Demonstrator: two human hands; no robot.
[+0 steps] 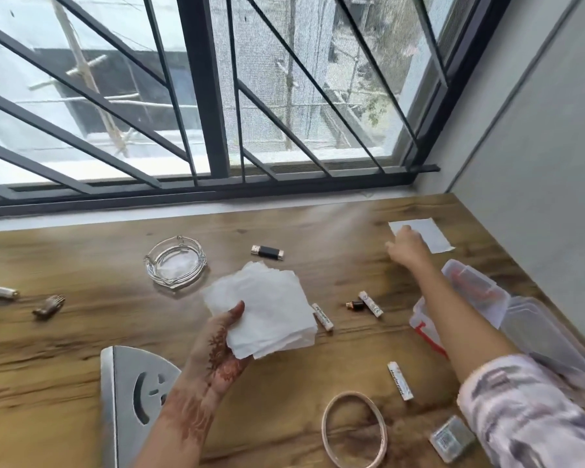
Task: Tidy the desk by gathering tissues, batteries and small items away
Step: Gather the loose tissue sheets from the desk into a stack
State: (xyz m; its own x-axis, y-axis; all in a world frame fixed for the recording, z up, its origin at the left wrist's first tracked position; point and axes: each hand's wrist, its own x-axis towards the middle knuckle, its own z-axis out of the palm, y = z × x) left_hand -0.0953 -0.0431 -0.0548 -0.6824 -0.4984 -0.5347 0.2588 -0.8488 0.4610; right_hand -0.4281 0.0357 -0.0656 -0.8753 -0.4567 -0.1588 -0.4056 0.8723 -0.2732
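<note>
Left hand (222,346) pinches a stack of white tissues (267,315), thumb on top, held just above the wooden worktop (81,332). Right hand (406,246) is stretched to the far right corner, fingers on a single flat tissue (429,234); grip blurred, can't tell. Batteries: one (323,316) just beside the stack, one (371,304) further right, one (400,381) near my right forearm. Glass ashtray (174,261) sits behind the stack, USB stick (267,252) right of it.

white tissues (264,309), wood-grain desk (81,332), black drive (267,252)
</note>
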